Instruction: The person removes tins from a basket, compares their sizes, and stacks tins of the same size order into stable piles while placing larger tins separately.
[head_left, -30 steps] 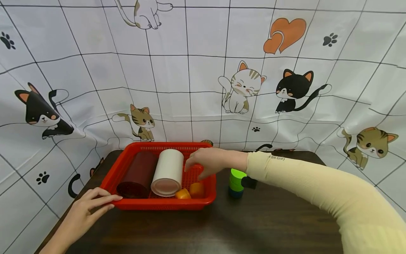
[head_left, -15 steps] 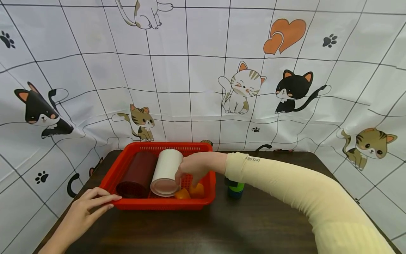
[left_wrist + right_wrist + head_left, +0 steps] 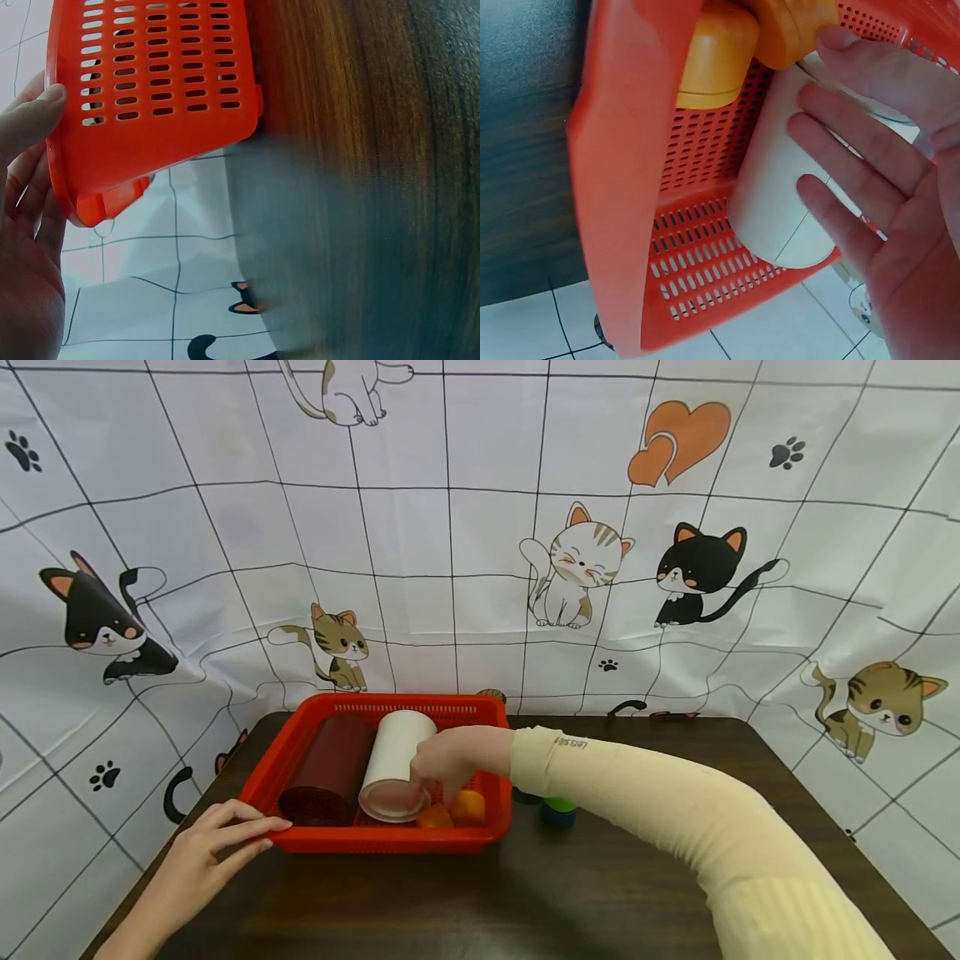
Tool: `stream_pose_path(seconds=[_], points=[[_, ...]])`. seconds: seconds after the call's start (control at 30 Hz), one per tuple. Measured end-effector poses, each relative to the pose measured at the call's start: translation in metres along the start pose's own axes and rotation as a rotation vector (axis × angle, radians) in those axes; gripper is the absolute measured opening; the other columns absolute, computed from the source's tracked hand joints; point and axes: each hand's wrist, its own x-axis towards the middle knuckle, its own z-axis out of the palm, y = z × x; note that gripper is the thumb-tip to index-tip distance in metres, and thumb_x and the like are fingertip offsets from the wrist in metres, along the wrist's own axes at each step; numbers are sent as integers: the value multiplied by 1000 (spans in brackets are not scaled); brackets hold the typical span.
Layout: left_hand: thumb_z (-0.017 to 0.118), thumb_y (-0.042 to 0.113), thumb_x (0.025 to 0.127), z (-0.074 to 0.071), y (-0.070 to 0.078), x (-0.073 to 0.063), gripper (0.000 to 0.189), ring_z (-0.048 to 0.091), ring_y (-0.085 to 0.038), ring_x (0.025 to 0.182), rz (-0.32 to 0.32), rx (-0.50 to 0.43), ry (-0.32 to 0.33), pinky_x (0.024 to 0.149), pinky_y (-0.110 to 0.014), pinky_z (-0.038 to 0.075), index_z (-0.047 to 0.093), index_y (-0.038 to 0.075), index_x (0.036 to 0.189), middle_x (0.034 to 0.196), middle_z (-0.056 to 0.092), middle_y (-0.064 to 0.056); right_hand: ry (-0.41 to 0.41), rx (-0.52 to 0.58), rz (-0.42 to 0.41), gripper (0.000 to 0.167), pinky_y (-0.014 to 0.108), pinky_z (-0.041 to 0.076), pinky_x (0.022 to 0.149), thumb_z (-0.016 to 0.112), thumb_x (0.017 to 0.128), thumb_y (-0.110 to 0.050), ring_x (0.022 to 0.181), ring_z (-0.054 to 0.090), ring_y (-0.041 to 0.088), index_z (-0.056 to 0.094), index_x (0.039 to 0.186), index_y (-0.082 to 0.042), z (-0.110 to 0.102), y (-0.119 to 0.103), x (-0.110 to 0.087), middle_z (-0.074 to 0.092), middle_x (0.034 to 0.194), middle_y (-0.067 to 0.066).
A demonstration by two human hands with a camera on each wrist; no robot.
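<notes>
Red basket rim point(image 3: 382, 841) sits in left hand's point(image 3: 213, 847) pinch; right hand point(image 3: 452, 760), spread and empty, crowds the white cylinder point(image 3: 393, 752).

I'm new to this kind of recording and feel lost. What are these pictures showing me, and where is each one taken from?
No machine here: these are a person's own hands. The widest picture comes from a camera on the head; the other two come from cameras worn on the wrists. On a dark wooden table sits a red plastic basket with a dark red cylinder, a white cylinder and two orange pieces inside. The left hand grips the basket's edge. The right hand reaches in, fingers over the white cylinder; whether they touch it, I cannot tell.
</notes>
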Motion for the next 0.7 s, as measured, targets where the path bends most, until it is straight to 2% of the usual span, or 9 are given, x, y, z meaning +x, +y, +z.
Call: stream_pose_path(seconds=[0.4, 0.7], points=[[85, -11, 58, -1, -1, 0, 58, 43, 8, 92, -1, 10, 3, 72, -12, 36, 77, 27, 102, 96, 58, 19, -93, 39, -10, 50, 20, 48, 89, 77, 86, -18, 99, 51, 10, 63, 132, -34, 3, -7, 12, 66, 118, -8], [85, -10, 59, -1, -2, -1, 58, 43, 8, 92, -2, 15, 3, 72, -13, 36, 77, 28, 102, 95, 58, 18, -159, 80, 69, 59, 25, 49, 80, 79, 84, -14, 97, 49, 12, 60, 133, -41, 8, -5, 20, 59, 104, -6]])
